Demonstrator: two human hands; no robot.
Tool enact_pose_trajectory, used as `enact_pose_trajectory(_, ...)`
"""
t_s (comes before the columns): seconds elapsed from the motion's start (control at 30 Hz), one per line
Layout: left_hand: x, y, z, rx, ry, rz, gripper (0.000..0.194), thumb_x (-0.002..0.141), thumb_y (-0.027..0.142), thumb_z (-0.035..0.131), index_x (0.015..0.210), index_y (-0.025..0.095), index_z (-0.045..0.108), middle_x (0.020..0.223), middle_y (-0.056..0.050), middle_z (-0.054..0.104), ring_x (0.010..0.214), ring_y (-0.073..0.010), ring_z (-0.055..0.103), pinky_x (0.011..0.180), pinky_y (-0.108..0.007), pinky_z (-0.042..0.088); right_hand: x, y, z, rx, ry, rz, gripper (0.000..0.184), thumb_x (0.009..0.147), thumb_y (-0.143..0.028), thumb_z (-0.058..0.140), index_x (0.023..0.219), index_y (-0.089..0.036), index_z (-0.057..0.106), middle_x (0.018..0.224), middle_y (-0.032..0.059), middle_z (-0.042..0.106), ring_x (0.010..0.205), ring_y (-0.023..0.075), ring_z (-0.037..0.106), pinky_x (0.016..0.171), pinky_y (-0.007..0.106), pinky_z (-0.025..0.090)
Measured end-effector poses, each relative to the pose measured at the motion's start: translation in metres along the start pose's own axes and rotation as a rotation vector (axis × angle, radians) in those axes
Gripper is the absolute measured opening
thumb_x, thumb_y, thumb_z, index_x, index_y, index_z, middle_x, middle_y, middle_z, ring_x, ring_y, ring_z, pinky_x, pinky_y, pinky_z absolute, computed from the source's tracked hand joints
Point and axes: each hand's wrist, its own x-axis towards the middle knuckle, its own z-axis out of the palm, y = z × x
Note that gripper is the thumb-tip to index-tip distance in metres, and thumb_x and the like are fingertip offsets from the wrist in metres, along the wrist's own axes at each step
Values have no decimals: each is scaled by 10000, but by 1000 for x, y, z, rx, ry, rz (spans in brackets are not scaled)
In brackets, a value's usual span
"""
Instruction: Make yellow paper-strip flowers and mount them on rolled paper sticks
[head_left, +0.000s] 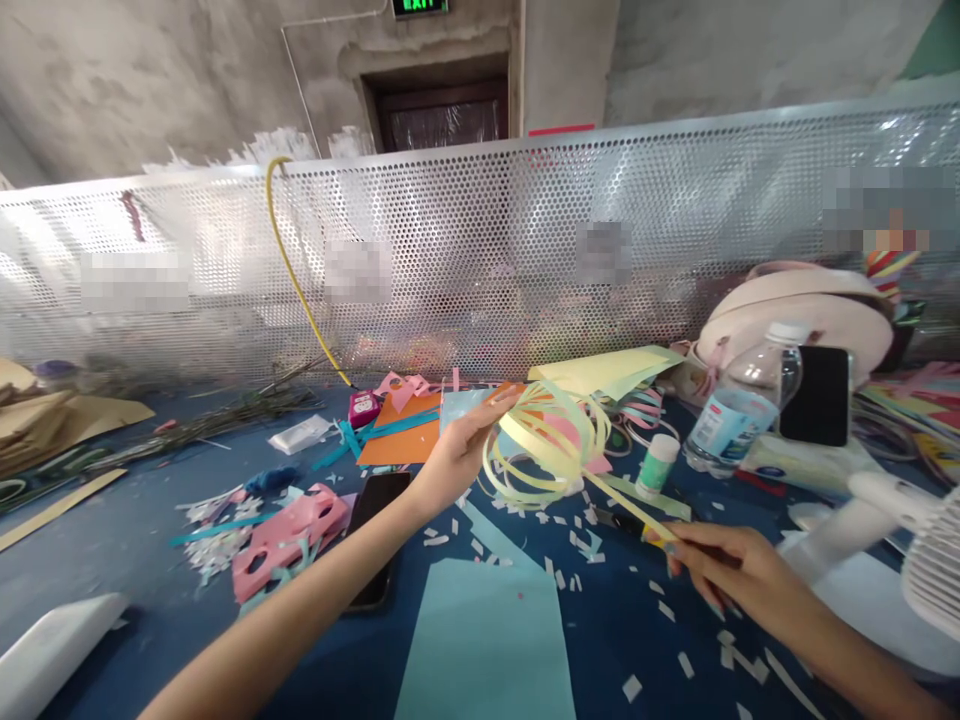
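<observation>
A round cage of looped pale yellow paper strips [544,450] is up above the middle of the table, with a straight yellow stem [626,500] running down to the right. My left hand [465,450] holds the cage at its left side; some of its fingertips are hidden behind the loops. Between the thumb and fingers of my right hand [724,570] is the lower end of the stem. Below lies a light blue paper sheet [487,640] among small white scraps. A cutter knife [630,525] lies behind the stem, and a glue stick [658,463] stands upright near it.
To the right are a plastic bottle [742,400], an upright phone [815,397] and a white fan [937,560]. Another phone [379,540] lies under my left forearm, beside cut pink paper [292,535]. A perforated metal panel [450,270] stands along the back.
</observation>
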Motion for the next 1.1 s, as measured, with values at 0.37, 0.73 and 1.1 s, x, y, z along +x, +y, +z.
enact_pose_trajectory(0.37,-1,19,-21,138,-54,46,463,1023,276,431,1486,254,427,1532,-71,430,1423,-278,402,1187,-496,363,7,-54,55,506,-224,72,357,719,-467,821,831,-136,752,587,-17,551,388,15,339,430,225,175)
enact_pose_trajectory(0.73,-3,31,-32,195,-73,139,431,998,261,472,1422,200,519,1426,-118,558,1341,-277,512,1139,-476,419,38,-98,98,750,-354,68,351,619,-395,908,780,-129,743,633,-23,563,420,-2,340,449,202,193)
enact_pose_trajectory(1.1,3,27,-44,84,-58,77,402,970,312,545,1355,208,592,1407,-121,576,1294,-298,555,1090,-471,462,43,-105,115,840,-450,61,309,695,-347,877,825,-123,709,620,-49,500,448,-4,252,458,190,198)
